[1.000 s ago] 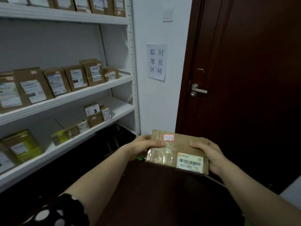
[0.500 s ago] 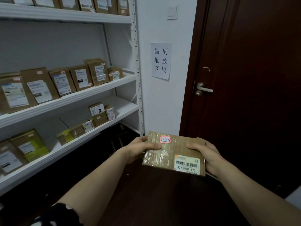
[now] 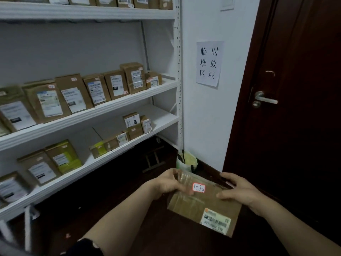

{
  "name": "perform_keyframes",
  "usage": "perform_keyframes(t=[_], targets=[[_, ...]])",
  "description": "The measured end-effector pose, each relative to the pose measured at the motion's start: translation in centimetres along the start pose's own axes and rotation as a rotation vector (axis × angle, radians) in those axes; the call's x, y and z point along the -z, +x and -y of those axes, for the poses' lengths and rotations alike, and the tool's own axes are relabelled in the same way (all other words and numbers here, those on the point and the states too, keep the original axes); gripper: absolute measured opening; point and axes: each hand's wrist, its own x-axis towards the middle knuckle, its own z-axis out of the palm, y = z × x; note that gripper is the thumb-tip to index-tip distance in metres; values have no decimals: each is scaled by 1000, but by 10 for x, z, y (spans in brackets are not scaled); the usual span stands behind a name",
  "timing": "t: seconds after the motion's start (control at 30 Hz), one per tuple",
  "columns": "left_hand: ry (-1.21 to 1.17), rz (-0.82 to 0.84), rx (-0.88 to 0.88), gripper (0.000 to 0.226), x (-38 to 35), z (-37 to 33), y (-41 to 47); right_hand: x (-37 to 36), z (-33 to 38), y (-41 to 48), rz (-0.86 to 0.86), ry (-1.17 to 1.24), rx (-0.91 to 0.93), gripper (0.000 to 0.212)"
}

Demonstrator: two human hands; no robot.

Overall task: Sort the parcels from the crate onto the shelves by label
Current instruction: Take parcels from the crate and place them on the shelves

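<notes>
While both hands are gripping it, the parcel [image 3: 201, 206] is hanging low in front of the body. The left hand [image 3: 168, 182] is curling round its far-left corner, and the right hand [image 3: 239, 191] is clamping the right edge, thumb on top. Its long axis is running roughly left to right, with the handwritten sticker [image 3: 198, 187] facing up. The shelves [image 3: 114, 109] are lying off to the left and further out, so the left hand is sitting nearer them. I'm guessing it's heading that way, left end leading. The lower shelf [image 3: 163, 115] is showing bare board at its right end.
</notes>
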Motion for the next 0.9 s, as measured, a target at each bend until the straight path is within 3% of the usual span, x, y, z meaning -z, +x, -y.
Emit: perform_keyframes(t=[0.17, 0.27, 0.33, 0.5, 0.63, 0.9], targets=[[25, 94, -5, 89, 20, -1, 51, -6, 20, 59, 73, -752, -19, 107], [17, 111, -32, 89, 57, -8, 90, -6, 52, 114, 144, -666, -34, 119], [13, 99, -46, 89, 87, -11, 116, -14, 76, 153, 193, -532, 1, 108], [15, 88, -58, 92, 156, -17, 169, -37, 115, 238, 106, -576, 77, 94], [49, -33, 48, 112, 199, -22, 208, -37, 143, 297, 23, -794, 136, 88], [122, -308, 164, 89, 266, -27, 301, -11, 166, 439, -40, -1020, 273, 99]])
